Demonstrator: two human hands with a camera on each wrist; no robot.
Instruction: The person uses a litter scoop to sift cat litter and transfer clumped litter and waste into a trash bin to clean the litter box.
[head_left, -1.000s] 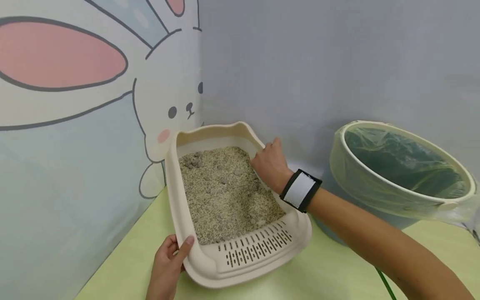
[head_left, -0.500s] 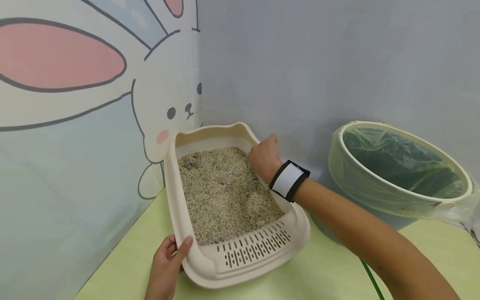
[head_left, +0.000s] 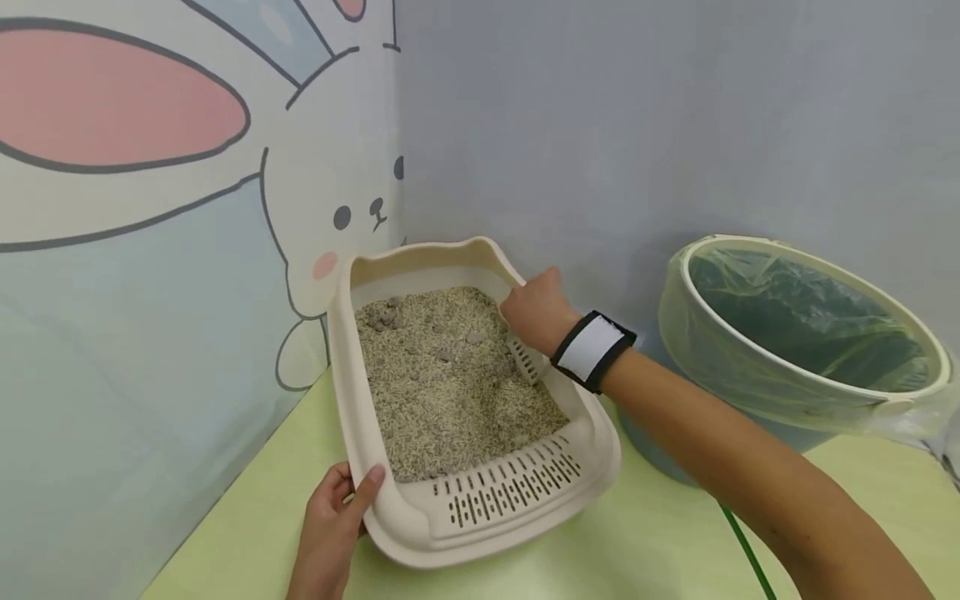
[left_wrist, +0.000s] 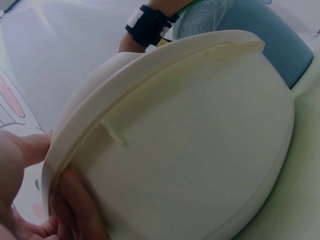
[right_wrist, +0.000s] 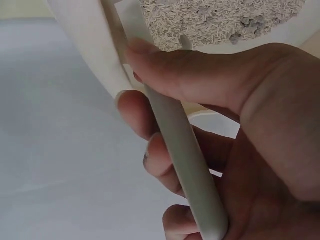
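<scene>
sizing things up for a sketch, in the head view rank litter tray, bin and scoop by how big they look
1. litter tray
2. bin, close to the tray in apparent size, and its right edge is cut off, so the order is unsure
3. scoop, mostly hidden by the right hand

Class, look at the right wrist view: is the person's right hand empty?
No: the right hand has thumb and fingers curled round the pale scoop handle, beside the litter box rim.

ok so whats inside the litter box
Pale litter with grey clumps fills the litter box; a slotted scoop held by the right hand. Anything buried is hidden.
</scene>
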